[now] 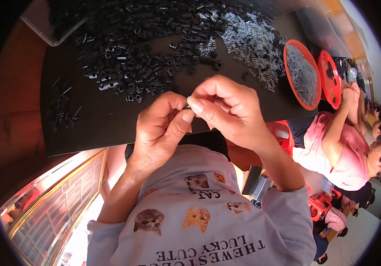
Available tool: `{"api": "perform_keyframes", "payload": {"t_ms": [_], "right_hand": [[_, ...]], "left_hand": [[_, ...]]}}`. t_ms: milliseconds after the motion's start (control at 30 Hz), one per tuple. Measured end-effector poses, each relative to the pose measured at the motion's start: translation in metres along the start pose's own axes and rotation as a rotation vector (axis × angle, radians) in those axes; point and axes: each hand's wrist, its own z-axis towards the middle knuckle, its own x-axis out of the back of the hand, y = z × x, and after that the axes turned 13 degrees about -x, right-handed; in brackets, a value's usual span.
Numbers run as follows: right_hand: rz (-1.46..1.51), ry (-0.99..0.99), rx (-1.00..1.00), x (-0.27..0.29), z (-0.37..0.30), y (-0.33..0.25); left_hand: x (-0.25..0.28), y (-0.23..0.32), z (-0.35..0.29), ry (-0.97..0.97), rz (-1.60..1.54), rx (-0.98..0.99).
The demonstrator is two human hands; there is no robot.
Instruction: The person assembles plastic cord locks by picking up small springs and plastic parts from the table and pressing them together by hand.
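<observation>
Mid-frame, near the edge of the table point(97, 128), your left hand point(157, 126) and right hand point(234, 108) pinch one dark part point(187, 107), mostly hidden — keep both grips light and steady so it can't slip.

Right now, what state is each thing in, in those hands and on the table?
Left hand: thumb and fingers pinched together.
Right hand: pinching, fingertips meeting the left's.
Small dark piece: held at the fingertips, mostly hidden.
Black parts: loose, heaped.
Metal springs: loose, spread out.
Near red bowl: well filled with springs.
Far red bowl: holding a few dark bits.
</observation>
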Motion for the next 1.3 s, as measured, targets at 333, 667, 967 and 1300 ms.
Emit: {"api": "perform_keyframes", "payload": {"t_ms": [333,667,967,1300], "right_hand": [[-0.586,0.108,0.388,0.029,0.067,-0.002],[-1.366,0.104,0.236,0.011,0.124,-0.022],[-1.292,0.069,0.329,0.009,0.125,-0.020],[-0.896,-0.011,0.250,0.009,0.094,-0.035]], "left_hand": [[0.017,0.019,0.004,-0.066,0.248,-0.035],[0.022,0.010,0.005,0.034,0.138,0.005],[0.027,0.007,0.004,0.042,0.109,0.022],[0.031,0.008,0.002,-0.022,0.063,0.039]]}}
